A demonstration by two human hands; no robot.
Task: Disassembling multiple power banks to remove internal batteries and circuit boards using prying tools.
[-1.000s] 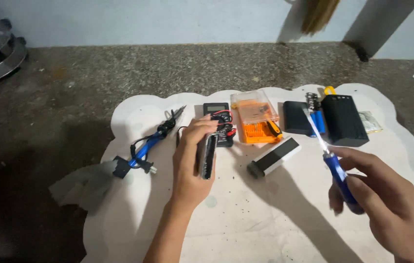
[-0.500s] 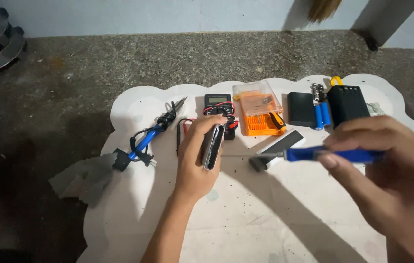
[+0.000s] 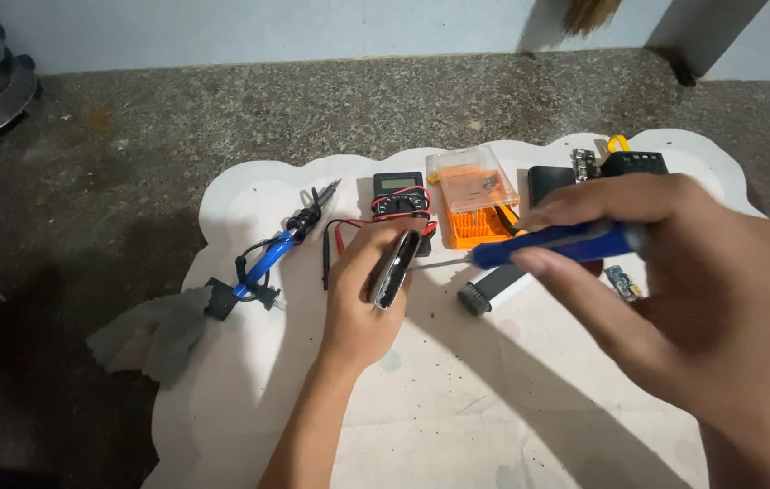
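A small black meter (image 3: 400, 193) lies at the far side of the white mat (image 3: 457, 407), its pale grey-green rectangular screen (image 3: 397, 183) set across its top end, above coiled red and black leads. Just beside it on the right stands a clear plastic box (image 3: 473, 192) with an orange tray inside, its see-through lid tilted up. Further right, a flat black box (image 3: 550, 184) lies partly hidden behind the right hand (image 3: 683, 281). No labels or signs can be made out.

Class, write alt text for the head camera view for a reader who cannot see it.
A left hand holds a slim dark device on edge while the right hand points a blue-handled screwdriver at it. Behind lie a multimeter, an orange bit case and a blue soldering iron on a white mat.
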